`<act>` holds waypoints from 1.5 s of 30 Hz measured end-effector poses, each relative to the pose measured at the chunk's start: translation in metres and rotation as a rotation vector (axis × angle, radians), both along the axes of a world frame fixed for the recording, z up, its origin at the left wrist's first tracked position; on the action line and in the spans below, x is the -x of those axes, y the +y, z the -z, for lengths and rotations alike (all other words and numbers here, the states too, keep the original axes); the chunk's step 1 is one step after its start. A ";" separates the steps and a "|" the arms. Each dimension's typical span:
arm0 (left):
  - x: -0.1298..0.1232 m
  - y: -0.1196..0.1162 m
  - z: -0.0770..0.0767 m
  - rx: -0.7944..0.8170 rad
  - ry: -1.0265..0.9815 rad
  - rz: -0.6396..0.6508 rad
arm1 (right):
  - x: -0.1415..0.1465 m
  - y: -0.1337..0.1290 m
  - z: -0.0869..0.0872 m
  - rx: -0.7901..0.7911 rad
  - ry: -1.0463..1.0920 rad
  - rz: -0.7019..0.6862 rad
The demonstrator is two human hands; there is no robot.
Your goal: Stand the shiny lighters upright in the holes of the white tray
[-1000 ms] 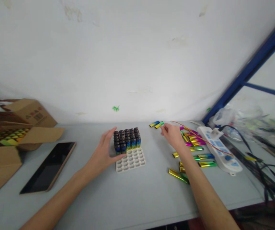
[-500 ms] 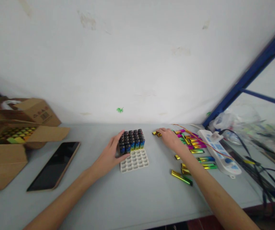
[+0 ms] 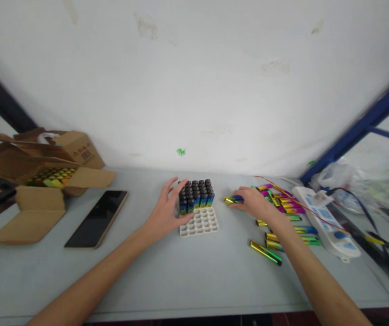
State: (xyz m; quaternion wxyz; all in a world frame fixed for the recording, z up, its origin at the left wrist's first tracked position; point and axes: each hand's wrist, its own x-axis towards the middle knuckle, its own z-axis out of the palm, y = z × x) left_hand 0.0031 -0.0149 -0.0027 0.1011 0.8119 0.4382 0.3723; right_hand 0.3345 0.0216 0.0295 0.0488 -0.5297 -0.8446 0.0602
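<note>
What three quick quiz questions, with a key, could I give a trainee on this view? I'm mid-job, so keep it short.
1. Which hand is nearer the white tray?
2. True or false: the phone lies to the left of the tray.
3. What is the right hand holding?

Key:
1. The left hand.
2. True.
3. At least one shiny yellow-and-blue tube; the fingers hide part of it.

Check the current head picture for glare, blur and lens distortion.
Head view: soft, even light on the wall, with bright glints along the shiny tubes; head view: the plastic bags toward the right edge look hazy, their outlines unclear; head view: the blue post slants steeply outward, probably wide-lens stretch.
</note>
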 end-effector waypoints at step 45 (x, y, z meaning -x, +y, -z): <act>-0.030 -0.036 -0.019 0.598 -0.431 0.331 | 0.087 -0.040 -0.011 -0.045 0.778 -0.384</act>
